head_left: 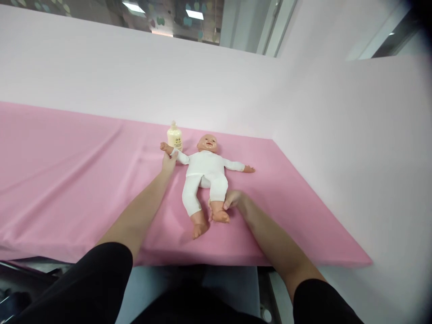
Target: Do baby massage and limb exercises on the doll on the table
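A baby doll with a white cloth body lies on its back on the pink-covered table, head toward the wall. My left hand is closed around the doll's forearm on the left side, just below its small hand. Around the lower leg on the right side, near the ankle, my right hand is wrapped, with some fingers hidden behind the leg. That leg is bent slightly up; the other leg points toward me. Just behind my left hand stands a pale yellow pump bottle, its lower part partly covered by the doll's arm.
A white wall borders the table at the back, and another wall runs along its right side. Above the back wall is a window with ceiling-light reflections. The pink cover has creases on the left.
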